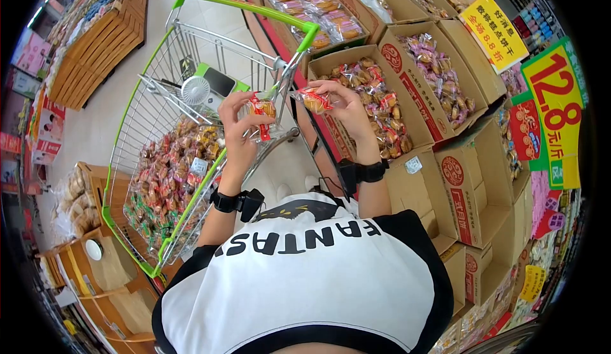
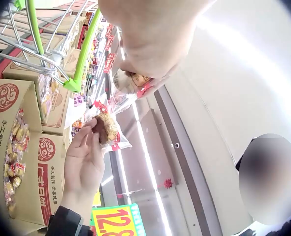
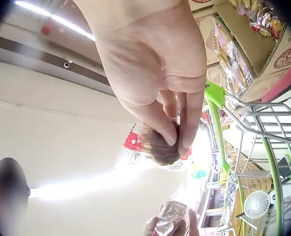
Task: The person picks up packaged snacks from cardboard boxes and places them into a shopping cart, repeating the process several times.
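Note:
In the head view my left hand (image 1: pixel 237 125) pinches a red-and-clear wrapped pastry (image 1: pixel 262 113) beside the cart's handle end. My right hand (image 1: pixel 347 109) holds a second wrapped pastry (image 1: pixel 315 99) between thumb and fingers, a short gap away from the first. The left wrist view shows my left hand (image 2: pixel 152 39) above, its fingers round one packet (image 2: pixel 128 83), and the right hand (image 2: pixel 84 162) holding the other packet (image 2: pixel 106 129). In the right wrist view, my right thumb and fingers (image 3: pixel 177 135) pinch the packet (image 3: pixel 152 147) by its dark pastry.
A green-rimmed cart (image 1: pixel 121 144) holds many wrapped pastries (image 1: pixel 172 182), with a small white fan (image 1: pixel 195 90) and a phone (image 1: pixel 219 82) at its far end. Cardboard boxes (image 1: pixel 414 87) of wrapped pastries line the right side. Wooden display stands (image 1: pixel 102 55) are on the left.

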The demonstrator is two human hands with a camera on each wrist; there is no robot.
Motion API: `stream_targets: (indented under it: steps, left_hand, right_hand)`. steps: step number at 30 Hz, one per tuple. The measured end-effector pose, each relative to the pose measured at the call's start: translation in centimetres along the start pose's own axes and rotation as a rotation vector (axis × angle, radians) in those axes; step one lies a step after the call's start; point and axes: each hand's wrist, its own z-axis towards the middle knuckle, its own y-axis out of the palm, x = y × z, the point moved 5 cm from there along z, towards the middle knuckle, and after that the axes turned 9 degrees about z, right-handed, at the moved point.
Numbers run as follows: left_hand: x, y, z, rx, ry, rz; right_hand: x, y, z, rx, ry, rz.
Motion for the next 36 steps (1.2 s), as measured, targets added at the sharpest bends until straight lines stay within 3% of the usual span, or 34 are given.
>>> stream_targets:
  steps: [6, 10, 12, 13, 16, 17, 22, 26, 28, 30, 36]
  left_hand:
    - [0.7, -2.8, -1.1, 0.023, -0.002, 0.257]
    - [0.2, -4.2, -2.2, 0.023, -0.010, 0.160]
    - [0.2, -4.6, -2.7, -0.003, -0.203, -0.133]
    - [0.6, -5.1, -2.8, -0.004, -0.078, 0.004]
    - [0.7, -6.2, -3.5, 0.038, -0.108, 0.017]
    - [0.3, -6.6, -4.1, 0.011, -0.199, 0.006]
    - [-0.7, -8.6, -5.8, 0.038, -0.265, 0.124]
    - [-1.0, -10.0, -6.8, 0.096, -0.381, -0.021]
    - [-1.3, -10.4, -7.2, 0.123, -0.429, -0.073]
    - [-1.7, -10.6, -7.4, 0.165, -0.393, -0.110]
    - [-1.0, -11.0, -7.4, 0.176, -0.356, -0.122]
  right_hand:
    - [0.5, 2.7, 1.0, -0.078, 0.020, 0.021]
    - [0.8, 4.5, 1.5, -0.105, -0.006, 0.002]
    - [1.0, 5.5, 1.7, -0.119, 0.042, 0.075]
    - [1.4, 5.9, 1.8, -0.154, 0.056, 0.105]
    - [1.6, 7.6, 2.3, -0.193, -0.019, 0.026]
    - [1.9, 8.2, 2.4, -0.199, 0.039, 0.133]
    - [3.1, 10.4, 3.2, -0.252, 0.042, 0.203]
    - [4.1, 11.7, 3.8, -0.274, 0.024, 0.074]
    - [5.1, 12.1, 3.8, -0.270, 0.154, 0.199]
    - [5.5, 12.3, 4.0, -0.298, 0.081, 0.109]
    - [7.3, 14.1, 4.2, -0.325, 0.291, 0.111]
